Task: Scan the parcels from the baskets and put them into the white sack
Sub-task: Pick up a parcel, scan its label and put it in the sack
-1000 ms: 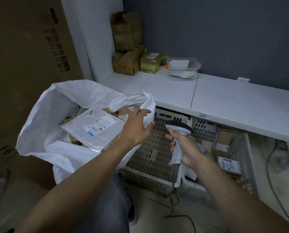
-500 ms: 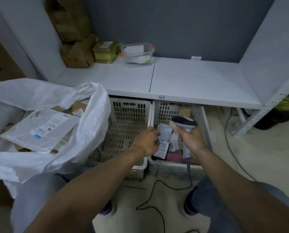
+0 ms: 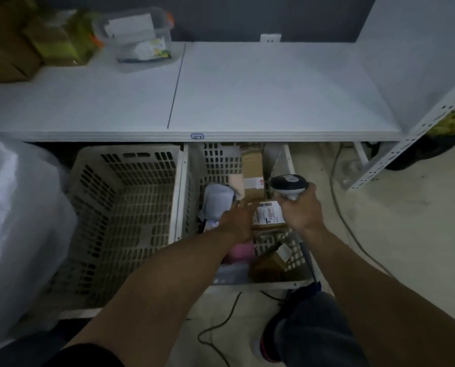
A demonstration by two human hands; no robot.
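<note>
Looking down from head height at two slatted plastic baskets on the floor, tucked under a white counter (image 3: 274,88).

Reaching with the left hand (image 3: 237,218) into the right basket (image 3: 218,160), fingers stretched forward and apparently holding nothing. Fingertips at or just short of a cardboard parcel (image 3: 270,214) with a white label facing up; too blurred to say whether touching.

Gripping a scanner (image 3: 288,185) in the right hand (image 3: 303,211), fingers wrapped round the handle, scanner head poised above the same basket, just beside that label.

Also in that basket: a grey soft parcel (image 3: 217,200), a pink parcel (image 3: 242,251) and brown boxes (image 3: 252,165) behind. In the left basket (image 3: 125,202), only bare mesh visible.

Turned away from the white sack (image 3: 14,207), now a pale bulge at the left edge. A second ago in full view, with the left hand at its mouth above a flat white parcel lying inside.

Likely meaning: one parcel delivered, the next pick-and-scan beginning, several parcels left.
</note>
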